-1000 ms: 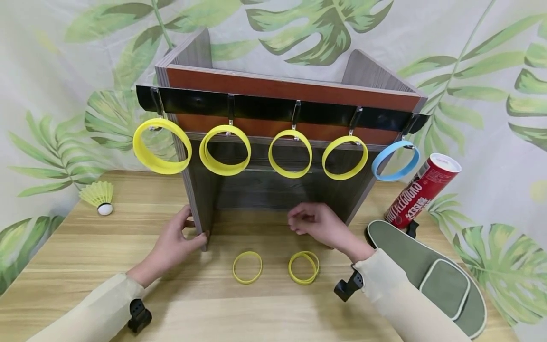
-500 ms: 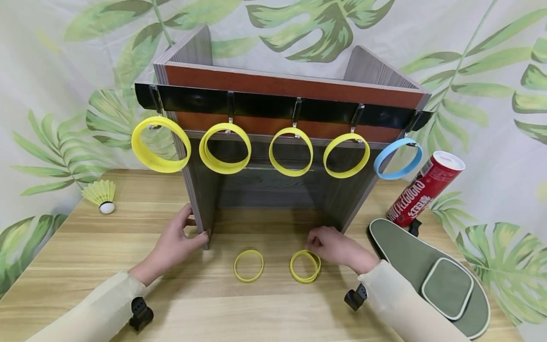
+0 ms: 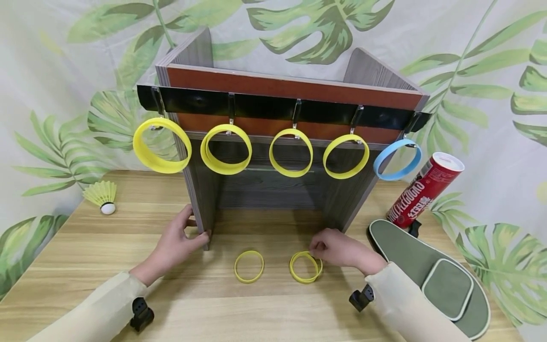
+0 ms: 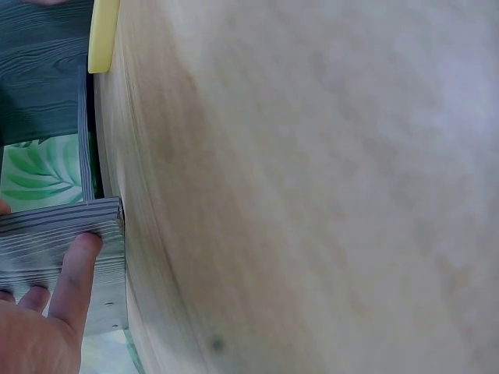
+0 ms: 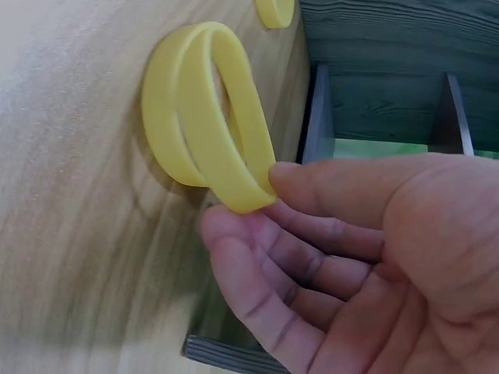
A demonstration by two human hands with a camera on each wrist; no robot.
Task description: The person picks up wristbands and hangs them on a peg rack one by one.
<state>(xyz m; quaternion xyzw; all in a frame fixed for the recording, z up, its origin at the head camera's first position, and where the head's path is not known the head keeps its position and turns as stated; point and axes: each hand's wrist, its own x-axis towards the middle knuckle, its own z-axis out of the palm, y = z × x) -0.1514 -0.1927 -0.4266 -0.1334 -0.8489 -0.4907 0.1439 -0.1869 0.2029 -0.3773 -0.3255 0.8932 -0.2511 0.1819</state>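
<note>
My left hand point(image 3: 173, 242) grips the lower front of the left side panel point(image 3: 204, 199) of a grey wooden rack, fingers outside and thumb at the front edge. By the foot of the right panel, my right hand point(image 3: 339, 248) pinches the edge of a yellow silicone wristband point(image 5: 204, 125) between thumb and fingertips. This band leans tilted against a second yellow wristband point(image 5: 160, 109) on the table. Another yellow wristband point(image 3: 247, 282) lies alone to the left. Several yellow wristbands point(image 3: 158, 165) and one blue wristband point(image 3: 395, 175) hang from hooks on the rack's black bar point(image 3: 265, 105).
To the right, a red can point(image 3: 420, 194) stands behind a green racket cover point(image 3: 410, 261). A yellow shuttlecock point(image 3: 102, 194) lies at the table's left. Behind the rack hangs a leaf-print cloth point(image 3: 299, 28). Bare wooden tabletop point(image 3: 239, 318) spans the front.
My right hand has come down and right from inside the rack to the overlapping wristbands and pinches one, which has shifted slightly right. My left hand stays on the panel.
</note>
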